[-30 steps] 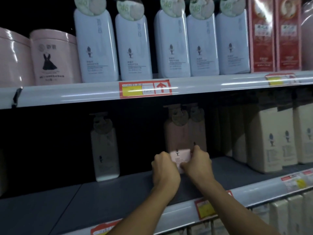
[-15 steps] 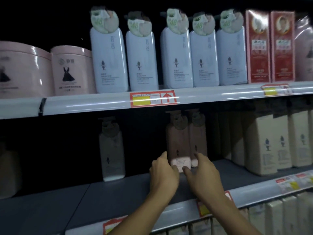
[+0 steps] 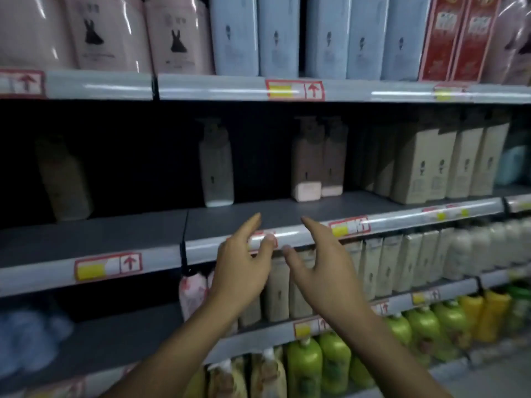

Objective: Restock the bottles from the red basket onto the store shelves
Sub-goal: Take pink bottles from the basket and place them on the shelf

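Note:
Two pink pump bottles (image 3: 307,159) stand side by side deep on the dark middle shelf (image 3: 258,214), with a small pink box (image 3: 306,191) leaning at the foot of the left one. A white pump bottle (image 3: 217,165) stands apart to their left. My left hand (image 3: 241,268) and my right hand (image 3: 324,265) hover in front of the shelf's front rail, fingers spread, holding nothing. The red basket is out of view.
Beige cartons (image 3: 448,165) fill the middle shelf's right side. A beige bottle (image 3: 63,179) stands far left. Blue bottles (image 3: 235,35) and pink tubs (image 3: 178,35) line the top shelf. Below are cream bottles (image 3: 402,262) and green bottles (image 3: 304,366).
Both hands let go of the small pink box by the pink bottles and drew back toward me, out past the shelf's front rail. The view tilted down.

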The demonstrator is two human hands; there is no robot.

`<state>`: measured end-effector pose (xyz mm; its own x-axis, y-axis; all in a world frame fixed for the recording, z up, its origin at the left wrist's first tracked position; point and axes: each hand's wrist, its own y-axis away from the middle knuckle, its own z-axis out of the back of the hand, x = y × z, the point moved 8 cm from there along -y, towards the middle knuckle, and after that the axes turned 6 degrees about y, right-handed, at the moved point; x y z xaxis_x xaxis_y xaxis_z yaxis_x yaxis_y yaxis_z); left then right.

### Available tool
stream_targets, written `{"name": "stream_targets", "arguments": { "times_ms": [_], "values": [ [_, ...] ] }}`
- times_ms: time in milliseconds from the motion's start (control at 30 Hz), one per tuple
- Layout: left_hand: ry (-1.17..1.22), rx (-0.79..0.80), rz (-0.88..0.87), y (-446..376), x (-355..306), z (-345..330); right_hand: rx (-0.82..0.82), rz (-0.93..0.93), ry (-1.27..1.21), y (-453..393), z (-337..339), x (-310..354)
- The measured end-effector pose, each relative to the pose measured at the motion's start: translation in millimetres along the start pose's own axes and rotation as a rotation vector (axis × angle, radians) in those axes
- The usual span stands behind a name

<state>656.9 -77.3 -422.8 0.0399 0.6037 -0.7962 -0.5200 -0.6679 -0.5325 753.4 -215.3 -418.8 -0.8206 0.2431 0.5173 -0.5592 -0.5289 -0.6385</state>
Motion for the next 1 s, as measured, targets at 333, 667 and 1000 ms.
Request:
{"name": "stream_targets", "arguments": {
  "times_ms": [333,667,1000],
  "values": [
    [-0.095,0.014,0.179,153.1,115.8,101.6,0.35,0.041,-0.005,144.2,-124.7,35.3],
    [-0.415,0.268,0.517,298.9,252.7,162.1,1.083,-0.043,0.233,341.7,-279.2,-43.9],
    [-0.488,0.529,0.645,313.3,301.2,129.8,0.974,0.142,0.516,363.2,-337.8,-41.5]
  ]
}}
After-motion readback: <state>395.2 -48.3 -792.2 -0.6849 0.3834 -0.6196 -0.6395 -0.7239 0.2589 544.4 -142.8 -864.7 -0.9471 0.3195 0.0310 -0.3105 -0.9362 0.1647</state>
